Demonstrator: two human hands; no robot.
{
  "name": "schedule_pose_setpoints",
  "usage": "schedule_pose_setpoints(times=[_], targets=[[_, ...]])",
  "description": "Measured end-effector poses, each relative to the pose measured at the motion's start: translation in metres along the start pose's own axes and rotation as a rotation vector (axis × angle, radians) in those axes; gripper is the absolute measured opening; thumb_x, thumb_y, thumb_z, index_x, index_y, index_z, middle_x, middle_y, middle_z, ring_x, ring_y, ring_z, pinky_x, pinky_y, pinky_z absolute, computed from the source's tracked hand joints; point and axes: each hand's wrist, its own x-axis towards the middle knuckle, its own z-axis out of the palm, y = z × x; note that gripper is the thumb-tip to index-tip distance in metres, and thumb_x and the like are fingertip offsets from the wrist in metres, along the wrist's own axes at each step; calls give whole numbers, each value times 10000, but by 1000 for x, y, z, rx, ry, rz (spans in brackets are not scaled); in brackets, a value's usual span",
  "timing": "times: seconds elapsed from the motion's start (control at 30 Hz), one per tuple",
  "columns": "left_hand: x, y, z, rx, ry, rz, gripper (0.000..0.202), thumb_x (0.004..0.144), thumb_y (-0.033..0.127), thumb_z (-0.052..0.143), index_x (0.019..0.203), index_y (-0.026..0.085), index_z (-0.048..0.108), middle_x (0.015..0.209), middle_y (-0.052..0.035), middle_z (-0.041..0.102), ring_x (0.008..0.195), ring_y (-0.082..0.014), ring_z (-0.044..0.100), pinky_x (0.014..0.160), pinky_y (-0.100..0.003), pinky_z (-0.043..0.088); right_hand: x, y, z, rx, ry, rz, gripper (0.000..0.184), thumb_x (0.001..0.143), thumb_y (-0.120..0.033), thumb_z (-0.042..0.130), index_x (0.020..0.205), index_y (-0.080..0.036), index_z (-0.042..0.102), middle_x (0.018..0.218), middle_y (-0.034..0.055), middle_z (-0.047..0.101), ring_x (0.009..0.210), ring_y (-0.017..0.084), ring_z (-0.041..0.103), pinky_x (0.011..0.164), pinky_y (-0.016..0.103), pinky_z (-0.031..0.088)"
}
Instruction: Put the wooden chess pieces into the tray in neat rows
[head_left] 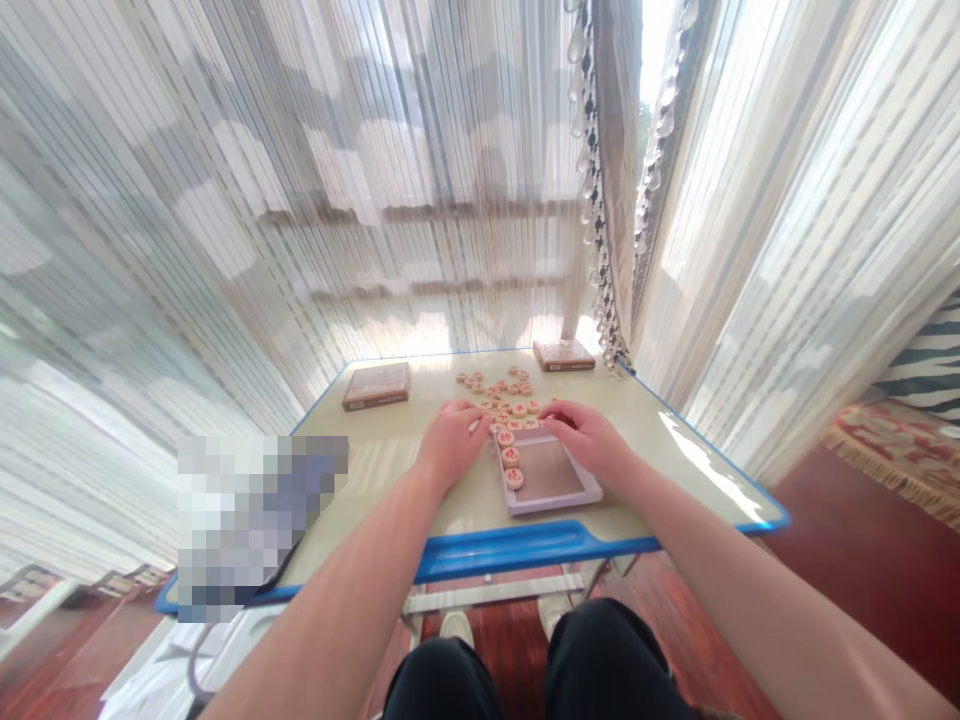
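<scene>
The head view looks forward and down across the table (652, 430), apparently from close by.

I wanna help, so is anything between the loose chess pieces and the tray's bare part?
Yes: the far rim of the open tray, with the left hand and right hand near its ends. Three Chinese chess pieces inside line the left side.
</scene>
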Motion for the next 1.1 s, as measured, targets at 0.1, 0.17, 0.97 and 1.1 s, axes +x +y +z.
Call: schedule_pose_setpoints(times=[0.1,0.17,0.97,1.1], targets=[[1,-6,2,0,25,-34,327,866,322,387,902,180,679,966,-70,649,966,-211,543,911,-349,404,3,11,0,-61,120,55,268,790,-290,462,978,-165,606,681,-5,533,634,144,498,643,282,413],[1,-8,3,-41,-2,-88,326,858,333,395,933,178,672,978,-68,659,964,-209,558,907,-342,415,6,16,0,-101,192,47,282,773,-272,464,992,-159,601,733,8,534,643,142,485,667,293,417],[10,-17,7,-33,-17,-444,236,795,290,444,826,156,636,854,-65,641,827,-186,576,773,-303,446,80,58,-3,-411,-186,-125,269,769,-388,536,890,-230,716,934,47,654,977,243,529,885,368,392],[29,-2,1,93,-41,-390,294,825,363,416,825,148,616,840,-87,634,797,-211,578,733,-335,451,78,52,0,-449,-176,-123,263,769,-386,532,883,-239,717,958,38,671,970,252,525,883,392,390]])
